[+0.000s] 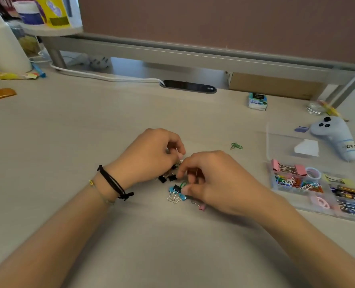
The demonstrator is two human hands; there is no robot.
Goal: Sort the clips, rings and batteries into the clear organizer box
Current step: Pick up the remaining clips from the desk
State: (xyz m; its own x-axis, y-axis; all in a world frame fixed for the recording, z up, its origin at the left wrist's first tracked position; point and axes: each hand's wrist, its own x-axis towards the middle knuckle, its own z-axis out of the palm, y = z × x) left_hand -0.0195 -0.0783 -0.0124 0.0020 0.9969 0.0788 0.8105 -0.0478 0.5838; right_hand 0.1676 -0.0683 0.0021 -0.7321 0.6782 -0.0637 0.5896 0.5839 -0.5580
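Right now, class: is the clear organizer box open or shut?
Open. The clear organizer box has its lid swung back flat on the desk, and the sorted clips in its compartments lie uncovered.

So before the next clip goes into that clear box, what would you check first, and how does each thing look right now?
1. Organizer box open and reachable: ok, lid up, on the right.
2. Clips left to sort: ok, small pile on the desk between the hands.
3. Left hand grip: ok, fingers curled on a clip.
4. Right hand grip: cannot tell, fingers curled over the pile.
5. Stray green paper clip: not ok, lying apart on the desk.
6. Batteries: ok, already in a compartment.
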